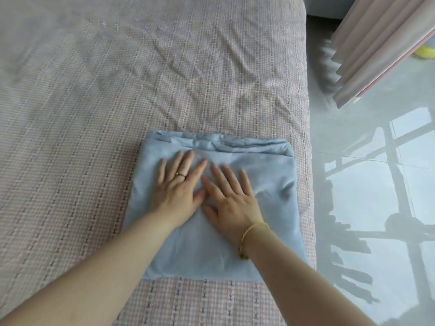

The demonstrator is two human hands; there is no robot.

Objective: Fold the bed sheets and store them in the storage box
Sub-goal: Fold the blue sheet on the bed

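A light blue bed sheet [266, 182], folded into a thick rectangle, lies on the bed near its right edge. Its folded layers show along the far side. My left hand [177, 187], with a ring on one finger, rests flat on the sheet's middle with fingers spread. My right hand [231, 196], with a gold bracelet at the wrist, lies flat beside it, the thumbs touching. Neither hand grips the cloth. No storage box is in view.
The bed is covered by a pink checked bedspread [117, 102] with wrinkles toward the far side. Right of the bed is a glossy grey tiled floor [376, 184]. Pink curtains [376, 48] hang at the upper right, with a yellow object [424, 54] behind them.
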